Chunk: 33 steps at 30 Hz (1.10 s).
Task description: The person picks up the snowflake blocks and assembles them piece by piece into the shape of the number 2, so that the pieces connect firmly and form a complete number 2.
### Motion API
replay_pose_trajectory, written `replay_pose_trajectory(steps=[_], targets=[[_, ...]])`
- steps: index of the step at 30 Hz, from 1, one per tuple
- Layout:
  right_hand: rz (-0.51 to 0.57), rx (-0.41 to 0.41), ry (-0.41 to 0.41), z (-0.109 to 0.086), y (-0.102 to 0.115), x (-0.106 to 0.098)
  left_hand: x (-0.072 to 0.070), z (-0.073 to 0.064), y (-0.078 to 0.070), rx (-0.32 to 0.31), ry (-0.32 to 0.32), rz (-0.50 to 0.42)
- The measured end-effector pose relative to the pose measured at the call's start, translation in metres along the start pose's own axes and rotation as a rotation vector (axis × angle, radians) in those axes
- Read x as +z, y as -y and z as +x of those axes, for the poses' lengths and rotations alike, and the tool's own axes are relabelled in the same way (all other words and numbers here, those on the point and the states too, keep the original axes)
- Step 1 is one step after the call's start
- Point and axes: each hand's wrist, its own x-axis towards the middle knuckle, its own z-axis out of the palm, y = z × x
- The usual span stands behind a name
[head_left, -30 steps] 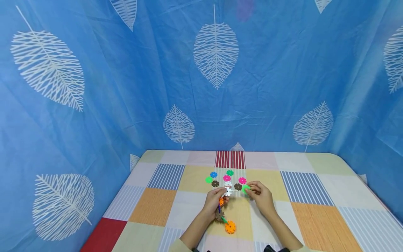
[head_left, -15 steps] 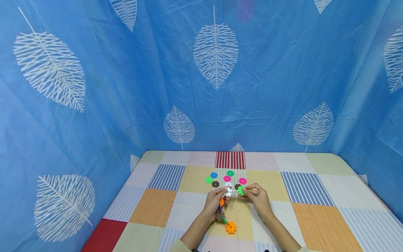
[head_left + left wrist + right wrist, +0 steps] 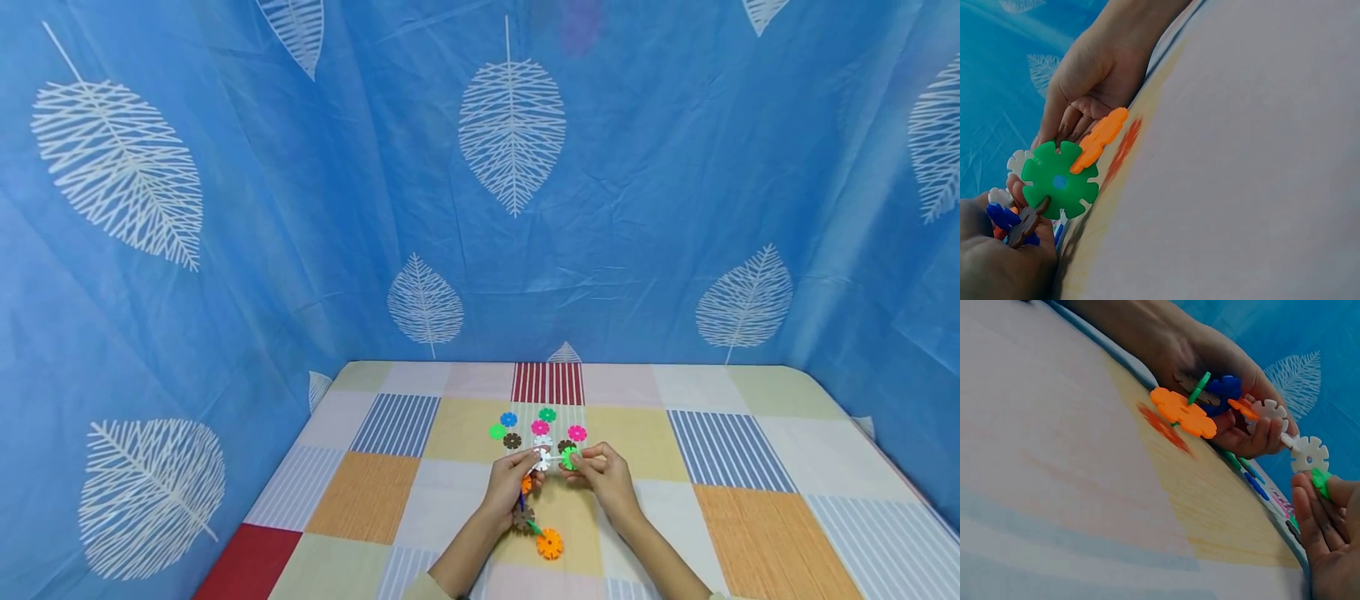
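Note:
My left hand (image 3: 504, 490) grips a chain of slotted plastic snowflake discs. Along the chain are white discs, an orange one, a blue one (image 3: 1230, 394), a brown one (image 3: 523, 518) and a dark green one (image 3: 1054, 197). An orange disc (image 3: 550, 544) hangs at its lower end, above the cloth. Thumb and fingers of my right hand (image 3: 613, 486) pinch a light green disc (image 3: 570, 457). In the right wrist view that light green disc meets the edge of the white end disc (image 3: 1310, 452); how deep the slots sit cannot be told.
Beyond the hands, loose discs lie on the patchwork cloth (image 3: 645, 421): blue (image 3: 508, 419), light green (image 3: 498, 431), dark green (image 3: 547, 414), pink (image 3: 577, 432) and brown (image 3: 512, 441) among them. A blue leaf-patterned curtain (image 3: 637, 208) encloses the table's back and sides.
My right hand has moved left, bringing the light green disc from near the loose brown disc to the chain's white end. My left hand has stayed about where it was, still holding the chain.

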Motion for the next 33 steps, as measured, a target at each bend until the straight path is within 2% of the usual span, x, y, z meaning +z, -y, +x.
replay_pose_trajectory(steps=[7, 11, 15, 18, 21, 26, 30, 33], targets=[[0.002, -0.035, -0.007, -0.003, -0.001, 0.002, -0.001, -0.003, 0.002, 0.000, 0.005, -0.009], [-0.056, -0.096, -0.016, -0.004, 0.001, 0.002, -0.001, -0.002, 0.004, -0.005, -0.009, -0.007], [-0.113, -0.173, -0.005, -0.002, 0.001, 0.001, -0.001, 0.002, 0.002, 0.008, -0.045, -0.080], [-0.133, -0.211, 0.001, 0.001, 0.001, 0.000, 0.000, 0.005, 0.001, 0.005, -0.031, -0.155], [-0.152, -0.237, 0.002, 0.003, 0.001, 0.000, -0.001, 0.007, -0.002, -0.010, 0.016, -0.179], [-0.226, -0.287, 0.059, 0.004, -0.002, 0.000, -0.006, 0.008, -0.006, -0.029, 0.145, -0.127], [-0.388, -0.351, 0.123, 0.004, -0.005, 0.000, -0.009, 0.008, -0.006, -0.079, 0.244, -0.093], [-0.519, -0.432, 0.148, 0.004, -0.006, 0.000, -0.011, 0.007, -0.005, -0.089, 0.258, -0.077]])
